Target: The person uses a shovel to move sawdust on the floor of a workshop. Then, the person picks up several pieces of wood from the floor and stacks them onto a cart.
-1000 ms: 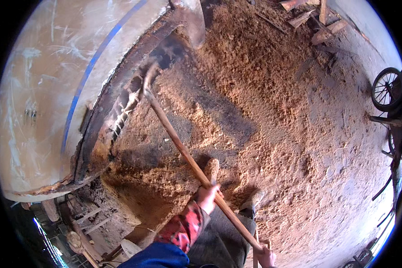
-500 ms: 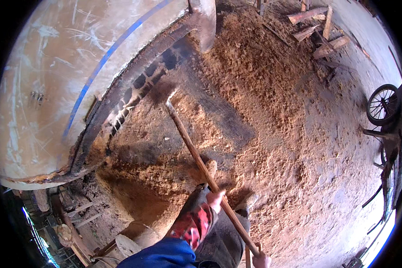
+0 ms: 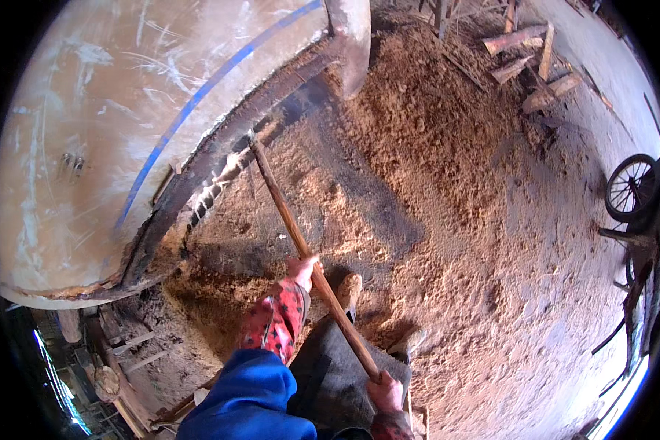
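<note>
My left hand is closed round the middle of a long wooden handle, which belongs to a hoe-like tool. Lower down, my right hand grips the same handle near its butt end. The tool slants up and to the left. Its narrow pale head reaches the dark slotted opening under the rim of a large tan vessel; the head's full shape cannot be made out. Loose brown sawdust-like material lies below the opening, around my feet.
Split wood pieces lie at the far right. A spoked wheel on a dark cart stands at the right edge. Boards and timber clutter the lower left. A rounded post stands beside the vessel at the top.
The tool's head has moved left and up to the slotted opening. My left hand is now higher and further left, and my right hand has also come up and left with the handle.
</note>
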A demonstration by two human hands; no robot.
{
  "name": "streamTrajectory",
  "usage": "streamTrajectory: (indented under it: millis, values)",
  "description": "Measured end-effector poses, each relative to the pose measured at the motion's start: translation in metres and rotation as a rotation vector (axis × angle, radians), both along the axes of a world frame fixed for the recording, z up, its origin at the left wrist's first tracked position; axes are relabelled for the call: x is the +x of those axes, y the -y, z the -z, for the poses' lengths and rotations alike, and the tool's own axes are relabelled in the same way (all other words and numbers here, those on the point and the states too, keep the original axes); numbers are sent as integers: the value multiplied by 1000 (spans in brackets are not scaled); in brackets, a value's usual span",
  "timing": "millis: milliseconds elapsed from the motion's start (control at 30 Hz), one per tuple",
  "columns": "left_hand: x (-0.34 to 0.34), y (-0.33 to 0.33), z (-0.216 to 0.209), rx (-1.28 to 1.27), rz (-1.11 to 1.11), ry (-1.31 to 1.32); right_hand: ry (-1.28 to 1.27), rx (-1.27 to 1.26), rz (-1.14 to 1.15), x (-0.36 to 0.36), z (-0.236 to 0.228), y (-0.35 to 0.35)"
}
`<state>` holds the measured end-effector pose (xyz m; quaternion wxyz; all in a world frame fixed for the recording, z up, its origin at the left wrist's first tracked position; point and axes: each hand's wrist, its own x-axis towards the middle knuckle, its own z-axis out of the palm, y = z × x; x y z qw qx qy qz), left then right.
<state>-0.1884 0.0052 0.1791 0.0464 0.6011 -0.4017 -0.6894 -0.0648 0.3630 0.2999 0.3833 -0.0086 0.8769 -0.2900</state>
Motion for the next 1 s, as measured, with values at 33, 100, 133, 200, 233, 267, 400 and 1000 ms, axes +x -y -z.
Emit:
streamTrajectory:
  millis: [33, 100, 133, 200, 233, 267, 400, 1000]
  values:
    - [5, -13, -8, 26, -8, 1, 5, 26, -3, -5, -17, -11]
    - [31, -50, -13, 125, 20, 4, 19, 51, -54, 17, -6, -73]
    - [34, -75, -17, 150, 55, -1, 77, 196, -87, 5, -41, -83]
    - [65, -131, -30, 225, 36, -26, -139, -42, -338, 72, 11, -198]
    - [78, -155, -20, 279, 26, -64, 194, 88, 134, 41, -62, -179]
    - [87, -182, -32, 305, 25, 14, 324, -150, 381, 51, -63, -225]
    - [87, -258, -100, 422, -20, 125, 95, 122, -158, 23, -157, -278]
    - [35, -253, -105, 142, -268, -172, 20, -63, -310, -68, -332, -189]
